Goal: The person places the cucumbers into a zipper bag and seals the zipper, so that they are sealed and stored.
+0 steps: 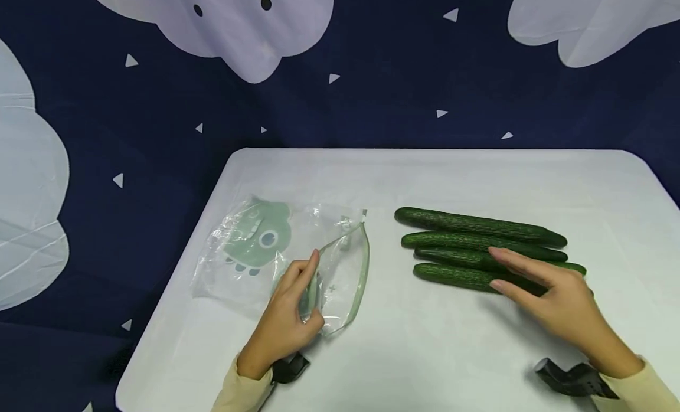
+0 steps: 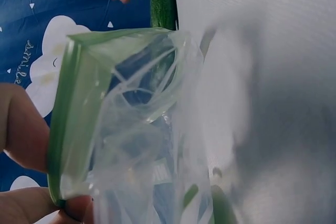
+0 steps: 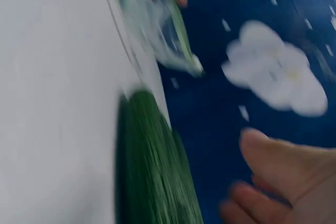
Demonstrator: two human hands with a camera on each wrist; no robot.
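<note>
A clear zip bag [image 1: 255,235] with a green cartoon print lies on the left of the table, its green-edged mouth spread apart. My left hand [image 1: 287,320] pinches one side of that mouth; in the left wrist view, thumb and fingers [image 2: 23,129] grip the green strip. Several dark green cucumbers [image 1: 467,241] lie side by side at the right. Over their near right part hovers my right hand [image 1: 558,300], thumb and fingers apart, holding nothing. The right wrist view, blurred, shows this hand [image 3: 283,177] beside the cucumbers [image 3: 152,166], with a gap between them.
The white table [image 1: 425,353] has rounded corners and stands before a dark blue backdrop [image 1: 382,111] with pale cloud shapes. Black wrist mounts [image 1: 574,379] sit under both wrists. A strip of bare tabletop separates the bag from the cucumbers.
</note>
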